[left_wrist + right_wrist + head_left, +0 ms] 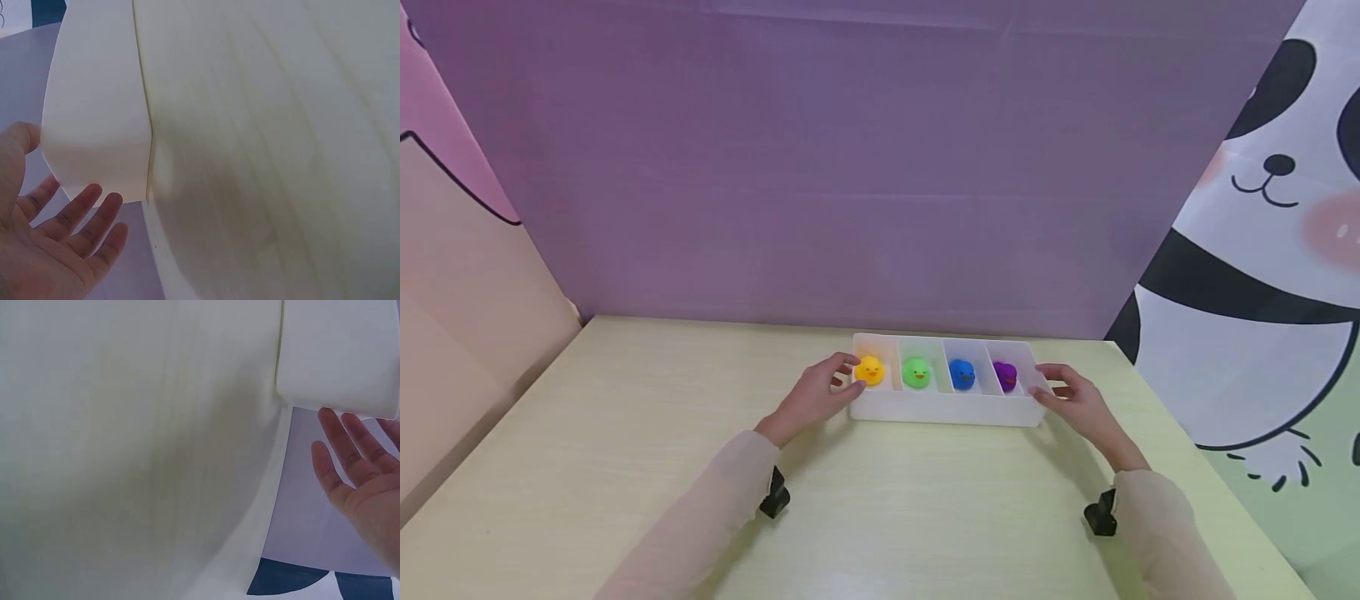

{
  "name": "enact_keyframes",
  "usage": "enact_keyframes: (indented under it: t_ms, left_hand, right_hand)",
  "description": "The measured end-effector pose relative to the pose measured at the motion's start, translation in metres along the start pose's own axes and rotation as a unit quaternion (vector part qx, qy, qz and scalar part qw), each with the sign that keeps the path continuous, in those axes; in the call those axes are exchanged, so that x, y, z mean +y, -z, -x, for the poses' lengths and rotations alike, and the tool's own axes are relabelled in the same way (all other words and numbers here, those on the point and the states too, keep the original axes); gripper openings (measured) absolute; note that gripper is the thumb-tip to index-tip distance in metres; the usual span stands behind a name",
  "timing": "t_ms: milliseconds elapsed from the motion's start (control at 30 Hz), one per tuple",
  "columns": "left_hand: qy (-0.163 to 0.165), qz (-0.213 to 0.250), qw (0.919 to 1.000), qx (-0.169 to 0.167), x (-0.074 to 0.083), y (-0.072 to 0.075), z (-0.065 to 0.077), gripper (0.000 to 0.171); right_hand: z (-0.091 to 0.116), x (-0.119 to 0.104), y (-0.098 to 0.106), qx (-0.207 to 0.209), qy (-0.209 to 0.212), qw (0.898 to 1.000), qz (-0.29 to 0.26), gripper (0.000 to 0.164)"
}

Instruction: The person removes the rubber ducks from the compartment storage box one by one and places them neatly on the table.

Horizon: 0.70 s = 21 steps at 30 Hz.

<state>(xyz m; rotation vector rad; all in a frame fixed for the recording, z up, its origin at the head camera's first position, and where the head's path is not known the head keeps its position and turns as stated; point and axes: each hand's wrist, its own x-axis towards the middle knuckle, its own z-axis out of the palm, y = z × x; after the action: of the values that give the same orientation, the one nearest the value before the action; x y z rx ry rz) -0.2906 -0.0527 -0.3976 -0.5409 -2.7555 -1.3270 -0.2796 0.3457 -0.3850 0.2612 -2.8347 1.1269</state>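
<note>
A white tray (943, 407) with four compartments lies on the pale table (625, 433). From left to right it holds a yellow duck (870, 370), a green duck (916, 372), a blue duck (962, 374) and a purple duck (1004, 375). My left hand (827, 385) is at the tray's left end, fingers straight and spread. My right hand (1063, 390) mirrors it at the right end. In the left wrist view the left hand (56, 244) lies palm-open just beside the tray's end wall (94, 125). The right hand (362, 481) is equally open by the tray's other end wall (340, 356). Whether the fingers touch the tray is unclear.
A purple wall (850, 167) rises right behind the tray. A panda-print panel (1262, 250) closes the right side and a pink and beige panel (452, 275) the left. The table's right edge runs close past my right hand.
</note>
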Motion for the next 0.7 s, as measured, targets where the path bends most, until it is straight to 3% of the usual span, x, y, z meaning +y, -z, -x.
enact_keyframes:
  t_ms: [700]
  left_hand:
    - [0.015, -0.027, 0.9995, -0.002, -0.015, 0.027, 0.015, 0.043]
  right_hand:
    - [-0.005, -0.022, -0.025, 0.016, 0.029, 0.999, -0.015, 0.048]
